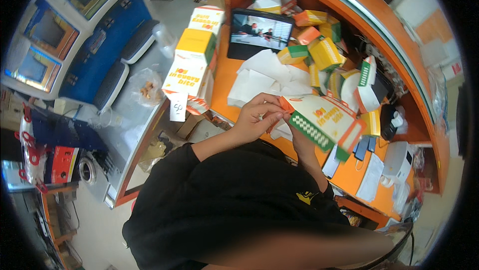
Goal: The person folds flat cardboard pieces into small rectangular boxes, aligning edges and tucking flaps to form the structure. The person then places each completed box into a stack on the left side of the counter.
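Note:
A paper food carton (324,118), cream with orange edges and a green checkered side, is held up in front of me above the orange counter (222,98). It looks partly folded, with flaps sticking out at its right end. My left hand (257,119) is closed, its thumb and fingers pinching the carton's left corner. My right hand (301,142) comes up from below against the same end. The carton covers most of its fingers, so their grip is partly hidden. White paper sheets (264,73) lie on the counter just beyond my hands.
Stacked cartons (192,65) stand to the left, with a white tag (178,106) hanging off them. A tablet (260,31) leans at the back. Folded yellow, green and orange cartons (325,53) pile up behind. Phones (366,145) and a white device (397,161) lie at right.

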The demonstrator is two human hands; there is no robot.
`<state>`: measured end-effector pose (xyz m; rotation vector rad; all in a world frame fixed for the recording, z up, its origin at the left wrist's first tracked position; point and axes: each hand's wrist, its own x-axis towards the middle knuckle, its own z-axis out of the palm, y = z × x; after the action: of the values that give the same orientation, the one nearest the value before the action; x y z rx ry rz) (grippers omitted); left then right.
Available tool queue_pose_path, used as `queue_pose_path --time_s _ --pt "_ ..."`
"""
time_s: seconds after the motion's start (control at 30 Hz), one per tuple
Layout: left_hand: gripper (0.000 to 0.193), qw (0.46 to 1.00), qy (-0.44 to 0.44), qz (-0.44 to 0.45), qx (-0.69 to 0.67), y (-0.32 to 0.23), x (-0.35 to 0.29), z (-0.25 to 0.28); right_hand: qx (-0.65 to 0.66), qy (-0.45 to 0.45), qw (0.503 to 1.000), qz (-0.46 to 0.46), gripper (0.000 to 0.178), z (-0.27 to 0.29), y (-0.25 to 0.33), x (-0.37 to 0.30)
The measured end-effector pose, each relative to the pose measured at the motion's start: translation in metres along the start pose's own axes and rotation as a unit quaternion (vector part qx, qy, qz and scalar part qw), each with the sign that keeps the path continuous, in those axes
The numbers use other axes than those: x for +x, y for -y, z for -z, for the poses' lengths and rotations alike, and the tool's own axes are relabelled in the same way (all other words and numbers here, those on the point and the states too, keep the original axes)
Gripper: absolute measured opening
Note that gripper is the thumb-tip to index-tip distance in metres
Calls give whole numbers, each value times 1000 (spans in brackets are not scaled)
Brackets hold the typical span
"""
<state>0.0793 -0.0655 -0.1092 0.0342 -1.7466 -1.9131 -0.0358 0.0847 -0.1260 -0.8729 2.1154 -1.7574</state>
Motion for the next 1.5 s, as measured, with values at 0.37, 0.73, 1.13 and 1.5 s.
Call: queue_pose_path --time_s 0.37,0.73,1.13,1.5 --pt "42 999 -39 7 25 5 0 32 77 106 990 -43 40 -41 10 12" --pt "31 980 -141 -123 70 34 25 54 -163 33 970 179 35 -35 9 56" --pt "37 905 183 284 257 48 21 49 -268 -70 955 109 21 21 7 78" --pt "50 981 -73 108 -145 36 40 30 -258 32 915 308 27 -18 31 48"
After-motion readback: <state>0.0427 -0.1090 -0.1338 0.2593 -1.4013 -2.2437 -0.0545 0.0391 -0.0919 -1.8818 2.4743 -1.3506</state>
